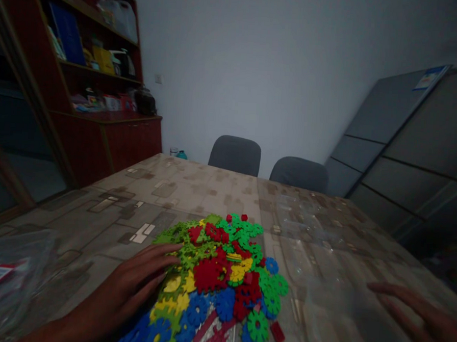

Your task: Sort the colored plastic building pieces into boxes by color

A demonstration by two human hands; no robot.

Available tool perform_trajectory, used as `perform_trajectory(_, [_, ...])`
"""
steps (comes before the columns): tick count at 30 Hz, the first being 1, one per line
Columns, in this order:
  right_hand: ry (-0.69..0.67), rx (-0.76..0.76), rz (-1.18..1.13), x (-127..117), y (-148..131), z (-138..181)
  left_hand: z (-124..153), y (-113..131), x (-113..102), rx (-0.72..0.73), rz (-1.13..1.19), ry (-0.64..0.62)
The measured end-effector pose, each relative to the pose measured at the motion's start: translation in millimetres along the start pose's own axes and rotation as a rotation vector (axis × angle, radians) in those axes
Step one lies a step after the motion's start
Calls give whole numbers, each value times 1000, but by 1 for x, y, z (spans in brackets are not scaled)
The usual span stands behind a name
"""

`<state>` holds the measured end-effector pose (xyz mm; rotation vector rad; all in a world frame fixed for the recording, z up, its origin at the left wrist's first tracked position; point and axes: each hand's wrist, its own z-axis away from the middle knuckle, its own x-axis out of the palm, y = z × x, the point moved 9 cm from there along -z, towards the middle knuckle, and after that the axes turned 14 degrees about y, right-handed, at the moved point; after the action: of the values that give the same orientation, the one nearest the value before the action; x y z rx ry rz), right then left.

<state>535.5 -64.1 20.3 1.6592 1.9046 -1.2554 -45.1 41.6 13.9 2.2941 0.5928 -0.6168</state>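
Leaning over the heap of plastic pieces (209, 273), I judge the likeliest trouble to be a spill: the pieces lie loosely over one another, and a careless push from my left hand (139, 274) could slide the upper ones outward across the table (227, 192). The small red brick (277, 333), lying apart just off the heap's near right edge, looks easy for a wrist to knock away unnoticed. The toothed rims could cause bother too — lift one disc and a neighbour may catch and come along. To the right of the heap lies some clear plastic (313, 303), so faint in this dim light that I could bump it by misjudging its edge. As for my hands, the left is at the heap's left side, its fingers loosely extended over the olive-green pieces (199, 252); I see nothing gripped, and cannot tell whether the fingertips press or only hover. My right hand (422, 319) is well apart from the heap, past the clear plastic — fingers stretched out, nothing visible in them. The heap lies between the two, much nearer the left.
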Motion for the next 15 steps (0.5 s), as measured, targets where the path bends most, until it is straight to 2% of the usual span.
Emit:
perform_trajectory(3, [-44,-15,-3,23,-14,-47,-33,29,24,144,106,-66])
perform_trajectory(5, [-32,6,20,37,-3,-76,-61,51,51,203,149,-126])
perform_trajectory(7, [-65,68,24,53,21,-95,-91,80,82,282,181,-145])
perform_trajectory(11, [-182,91,-47,79,55,-101,-140,127,175,326,43,-357])
perform_trajectory(15, [-240,61,-38,89,58,-97,-174,158,259,356,-10,-457])
